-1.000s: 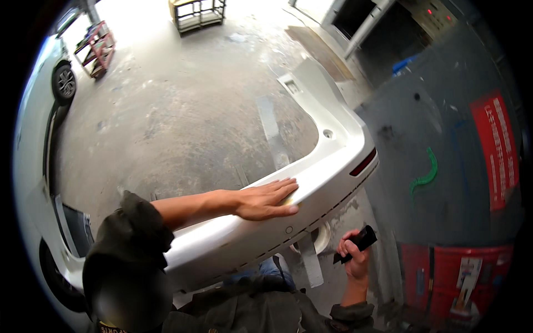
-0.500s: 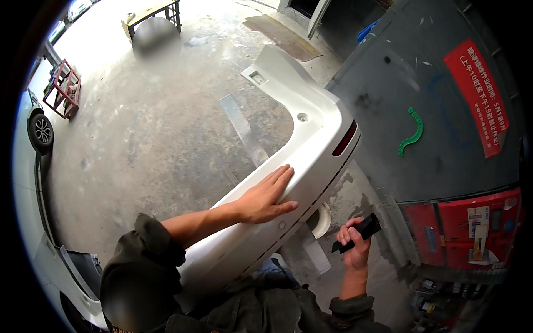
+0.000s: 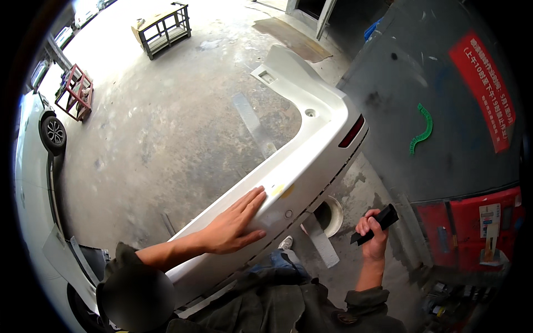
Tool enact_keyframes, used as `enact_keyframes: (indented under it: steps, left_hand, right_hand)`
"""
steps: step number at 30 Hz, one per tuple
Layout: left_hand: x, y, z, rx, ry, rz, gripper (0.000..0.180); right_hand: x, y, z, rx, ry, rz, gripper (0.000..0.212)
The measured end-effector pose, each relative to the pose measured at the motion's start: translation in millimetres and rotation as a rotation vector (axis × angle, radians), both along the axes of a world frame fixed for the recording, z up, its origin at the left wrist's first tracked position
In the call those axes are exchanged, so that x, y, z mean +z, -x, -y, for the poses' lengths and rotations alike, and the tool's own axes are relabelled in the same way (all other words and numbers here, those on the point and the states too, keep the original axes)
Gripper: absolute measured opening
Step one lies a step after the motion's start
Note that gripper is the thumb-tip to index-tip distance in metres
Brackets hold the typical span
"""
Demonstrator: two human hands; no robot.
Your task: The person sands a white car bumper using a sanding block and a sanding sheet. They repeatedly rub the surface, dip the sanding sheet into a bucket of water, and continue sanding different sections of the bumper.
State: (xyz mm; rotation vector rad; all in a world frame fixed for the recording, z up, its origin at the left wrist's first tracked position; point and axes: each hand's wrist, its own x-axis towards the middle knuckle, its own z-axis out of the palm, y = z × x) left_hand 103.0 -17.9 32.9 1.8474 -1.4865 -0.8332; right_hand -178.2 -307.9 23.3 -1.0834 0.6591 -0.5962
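A white car bumper (image 3: 319, 154) stretches diagonally across the view, with a red reflector (image 3: 351, 131) near its far corner. My left hand (image 3: 236, 222) lies flat on its upper face, fingers extended and together. Just past the fingertips, small yellow patches (image 3: 282, 191) show on the white surface. To the right of the bumper and apart from it, my right hand (image 3: 373, 236) is closed round a black sanding block (image 3: 387, 217). The palm and fingers hide part of the block.
Under the bumper stand a pale round bucket or tub (image 3: 333, 216) and a grey stand leg (image 3: 322, 244). At left is a parked car (image 3: 33, 166); beyond it, a red metal cart (image 3: 75, 91). A dark panel with a green curved strip (image 3: 425, 129) rises at right.
My left hand has slid along the bumper toward the lower left, uncovering the yellow patches. The right hand keeps its hold on the sanding block. The whole view has shifted slightly.
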Motion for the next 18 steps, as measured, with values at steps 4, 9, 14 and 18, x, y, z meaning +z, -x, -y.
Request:
enact_keyframes:
  steps: [4, 9, 14, 18]
  left_hand:
    - [15, 7, -21, 0.025, -0.075, -0.028, 0.086]
    - [31, 14, 18, 0.146, -0.238, 0.051, 0.075]
    - [13, 26, 41, 0.645, -0.253, -0.070, 0.053]
    - [-19, 40, 65, 0.805, -0.299, 0.456, 0.051]
  right_hand:
    - [-15, 45, 21, -0.085, -0.052, -0.002, 0.016]
    - [-78, 125, 77, -0.258, -0.215, 0.065, 0.016]
    - [-183, 173, 131, -0.377, -0.563, -0.005, 0.030]
    - [-338, 213, 157, -0.466, -0.759, -0.077, 0.028]
